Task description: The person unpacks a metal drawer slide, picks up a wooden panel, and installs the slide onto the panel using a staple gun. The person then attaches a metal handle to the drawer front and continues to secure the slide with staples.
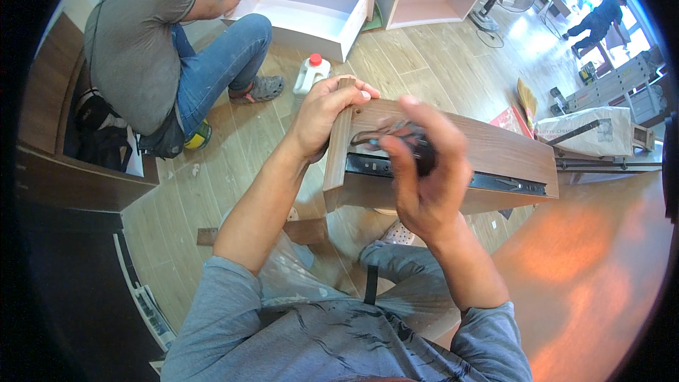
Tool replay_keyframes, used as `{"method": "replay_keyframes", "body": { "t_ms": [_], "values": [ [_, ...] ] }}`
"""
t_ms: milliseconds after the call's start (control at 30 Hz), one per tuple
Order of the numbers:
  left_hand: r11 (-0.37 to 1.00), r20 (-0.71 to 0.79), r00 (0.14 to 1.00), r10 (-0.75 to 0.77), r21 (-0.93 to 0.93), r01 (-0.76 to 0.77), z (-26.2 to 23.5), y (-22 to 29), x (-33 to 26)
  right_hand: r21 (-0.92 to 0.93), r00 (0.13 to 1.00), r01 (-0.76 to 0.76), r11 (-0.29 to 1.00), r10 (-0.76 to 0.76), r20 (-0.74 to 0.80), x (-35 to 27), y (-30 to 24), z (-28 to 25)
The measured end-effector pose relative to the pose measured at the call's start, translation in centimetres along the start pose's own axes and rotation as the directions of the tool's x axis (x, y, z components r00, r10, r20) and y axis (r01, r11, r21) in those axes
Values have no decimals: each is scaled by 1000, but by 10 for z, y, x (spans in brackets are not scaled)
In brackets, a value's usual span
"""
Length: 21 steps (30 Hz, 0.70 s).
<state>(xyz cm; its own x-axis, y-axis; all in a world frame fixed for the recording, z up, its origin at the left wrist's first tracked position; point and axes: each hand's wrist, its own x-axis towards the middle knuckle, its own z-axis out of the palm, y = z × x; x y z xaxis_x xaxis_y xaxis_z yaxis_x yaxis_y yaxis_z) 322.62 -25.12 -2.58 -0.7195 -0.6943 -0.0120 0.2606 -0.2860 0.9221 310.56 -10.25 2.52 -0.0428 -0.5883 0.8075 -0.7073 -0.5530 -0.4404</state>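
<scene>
A wood-grain drawer [453, 131] is on its side in front of me, with a black metal slide rail [488, 181] along the side facing me. My left hand [322, 110] is closed over the top corner of its front panel [339, 145], fingers behind and thumb on the near side. My right hand [433, 180] is over the rail's left part, smeared by motion. Between its thumb and fingers is a small dark object [423, 154], too blurred to name. The hand hides part of the rail.
Behind my left hand stands a white jug [311, 74] with a red cap. A seated person [141, 56] is beside a white-lined drawer [304, 10] at the far left. A fan [488, 10], broom [526, 102] and ladder [619, 85] stand right; a cabinet panel [580, 276] is near right.
</scene>
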Motion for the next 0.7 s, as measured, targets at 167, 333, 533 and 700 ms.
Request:
{"method": "replay_keyframes", "body": {
  "t_ms": [167, 333, 533, 700],
  "values": [
    [999, -3, 999, -32, -29, 32, 2, 3, -3, 6, 999, -7, 1000, 7, -40, 0, 2, -2],
    [999, -14, 1000, 16, 47, -15, 4, 7, -5, 28, 999, -47, 999, 47, -16, -2, 1, 0],
    [1000, -9, 1000, -11, -21, 11, 3, 3, -4, 37, 997, -65, 997, 66, -49, -4, 1, 1],
    [1000, 11, 1000, 3, -2, -3, 2, 2, -3, 13, 996, -82, 997, 82, -30, -3, 3, 1]
  ]
}}
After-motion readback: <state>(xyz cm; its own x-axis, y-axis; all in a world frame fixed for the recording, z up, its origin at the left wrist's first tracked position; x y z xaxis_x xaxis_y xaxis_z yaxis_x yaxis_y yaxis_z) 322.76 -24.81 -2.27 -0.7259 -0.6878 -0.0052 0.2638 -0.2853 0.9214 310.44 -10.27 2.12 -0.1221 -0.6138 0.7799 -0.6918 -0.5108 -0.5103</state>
